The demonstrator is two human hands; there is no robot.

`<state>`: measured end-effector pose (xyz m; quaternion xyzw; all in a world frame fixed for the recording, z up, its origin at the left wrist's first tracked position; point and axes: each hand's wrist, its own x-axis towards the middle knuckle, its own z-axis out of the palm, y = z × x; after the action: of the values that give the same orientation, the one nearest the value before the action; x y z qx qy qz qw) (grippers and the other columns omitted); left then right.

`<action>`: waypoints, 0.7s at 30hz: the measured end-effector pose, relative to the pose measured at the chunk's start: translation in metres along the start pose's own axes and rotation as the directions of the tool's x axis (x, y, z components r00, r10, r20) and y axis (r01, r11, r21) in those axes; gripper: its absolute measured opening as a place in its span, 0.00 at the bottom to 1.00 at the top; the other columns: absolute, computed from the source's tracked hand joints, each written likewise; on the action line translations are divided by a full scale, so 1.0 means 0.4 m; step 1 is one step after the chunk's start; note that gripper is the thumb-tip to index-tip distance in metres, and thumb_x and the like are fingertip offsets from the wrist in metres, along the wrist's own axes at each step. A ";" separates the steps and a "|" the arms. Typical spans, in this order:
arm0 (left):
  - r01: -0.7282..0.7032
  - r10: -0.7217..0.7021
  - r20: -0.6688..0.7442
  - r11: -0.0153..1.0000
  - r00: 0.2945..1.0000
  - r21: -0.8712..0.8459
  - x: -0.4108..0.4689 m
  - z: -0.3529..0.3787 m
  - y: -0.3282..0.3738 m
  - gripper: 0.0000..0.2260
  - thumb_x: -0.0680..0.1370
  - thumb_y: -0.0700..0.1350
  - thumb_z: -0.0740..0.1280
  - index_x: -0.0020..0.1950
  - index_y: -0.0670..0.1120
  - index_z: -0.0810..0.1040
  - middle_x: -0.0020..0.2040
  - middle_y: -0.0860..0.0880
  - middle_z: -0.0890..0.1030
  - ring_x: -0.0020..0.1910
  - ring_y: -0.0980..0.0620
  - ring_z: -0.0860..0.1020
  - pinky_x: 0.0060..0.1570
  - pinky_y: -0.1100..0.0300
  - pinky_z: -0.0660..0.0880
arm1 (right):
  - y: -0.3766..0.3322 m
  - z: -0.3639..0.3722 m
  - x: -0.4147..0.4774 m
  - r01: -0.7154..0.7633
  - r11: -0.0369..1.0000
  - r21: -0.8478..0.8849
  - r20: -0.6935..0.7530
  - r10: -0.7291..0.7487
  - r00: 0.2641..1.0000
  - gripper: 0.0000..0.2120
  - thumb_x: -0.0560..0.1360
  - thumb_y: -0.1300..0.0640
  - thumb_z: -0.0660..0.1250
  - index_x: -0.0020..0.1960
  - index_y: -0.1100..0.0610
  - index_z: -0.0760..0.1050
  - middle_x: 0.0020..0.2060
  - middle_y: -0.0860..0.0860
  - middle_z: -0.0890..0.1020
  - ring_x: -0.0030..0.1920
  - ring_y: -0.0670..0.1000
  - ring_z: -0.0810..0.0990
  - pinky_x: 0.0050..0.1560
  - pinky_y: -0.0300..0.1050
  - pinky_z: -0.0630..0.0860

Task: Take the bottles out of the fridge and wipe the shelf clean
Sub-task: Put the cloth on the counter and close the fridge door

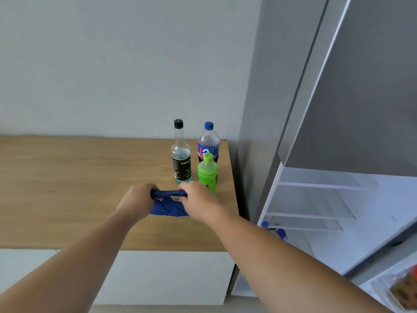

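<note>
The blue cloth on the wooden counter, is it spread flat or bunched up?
Bunched up. The blue cloth is gathered between the left hand and right hand, both gripping its top edge above the wooden counter.

Three bottles point(181, 152) point(208, 142) point(207, 173) on the counter (a fourth point(274, 230) in the fridge), one cloth point(169, 204).

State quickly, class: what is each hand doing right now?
Left hand: closed, gripping the blue cloth.
Right hand: closed, gripping the same cloth's other end.

black-capped bottle point(181, 154): "Long…" | blue-capped bottle point(208, 143): label unclear
</note>
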<state>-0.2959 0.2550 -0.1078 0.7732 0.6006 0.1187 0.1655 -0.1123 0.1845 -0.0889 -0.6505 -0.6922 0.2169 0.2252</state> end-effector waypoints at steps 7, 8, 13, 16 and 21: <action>-0.013 -0.035 0.339 0.991 0.940 0.136 -0.027 0.138 -0.155 0.22 0.76 0.46 0.62 0.70 0.53 0.72 0.67 0.49 0.74 0.60 0.47 0.75 0.60 0.52 0.72 | 0.055 0.142 0.008 -0.040 0.991 -0.127 0.259 0.072 0.963 0.21 0.77 0.49 0.65 0.69 0.51 0.69 0.66 0.51 0.72 0.65 0.56 0.74 0.63 0.55 0.74; -0.011 -0.058 0.333 0.979 0.941 0.202 -0.049 0.161 -0.155 0.25 0.77 0.47 0.60 0.74 0.53 0.67 0.73 0.50 0.69 0.69 0.46 0.69 0.68 0.49 0.66 | 0.081 0.156 -0.018 -0.054 0.988 -0.143 0.256 0.090 0.962 0.23 0.77 0.53 0.65 0.72 0.51 0.67 0.70 0.50 0.69 0.69 0.55 0.71 0.65 0.54 0.72; -0.120 0.077 0.227 0.976 0.971 0.184 -0.104 0.206 -0.071 0.31 0.81 0.54 0.58 0.81 0.51 0.50 0.81 0.49 0.52 0.79 0.47 0.49 0.76 0.48 0.50 | 0.173 0.136 -0.109 -0.086 0.977 -0.193 0.134 0.113 0.984 0.30 0.78 0.57 0.63 0.78 0.49 0.58 0.78 0.49 0.58 0.78 0.51 0.56 0.75 0.49 0.60; -0.178 0.138 0.246 0.973 0.959 0.145 -0.116 0.210 -0.007 0.34 0.81 0.56 0.60 0.81 0.51 0.47 0.81 0.49 0.48 0.79 0.47 0.46 0.77 0.47 0.50 | 0.188 0.112 -0.126 -0.104 0.973 -0.204 0.102 0.127 0.987 0.31 0.78 0.58 0.64 0.78 0.48 0.57 0.79 0.48 0.57 0.78 0.52 0.54 0.76 0.49 0.59; -0.257 0.215 0.224 0.950 0.951 0.177 -0.138 0.214 0.058 0.34 0.81 0.54 0.60 0.81 0.51 0.45 0.81 0.49 0.47 0.79 0.47 0.48 0.77 0.46 0.51 | 0.208 0.084 -0.171 -0.102 0.972 -0.213 0.024 0.109 0.994 0.33 0.76 0.60 0.64 0.78 0.49 0.57 0.78 0.51 0.58 0.78 0.53 0.56 0.76 0.48 0.58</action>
<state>-0.2564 0.1868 -0.1763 0.8605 0.4925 -0.0035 0.1303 -0.0620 0.1211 -0.1674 -0.7027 -0.6797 0.1652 0.1305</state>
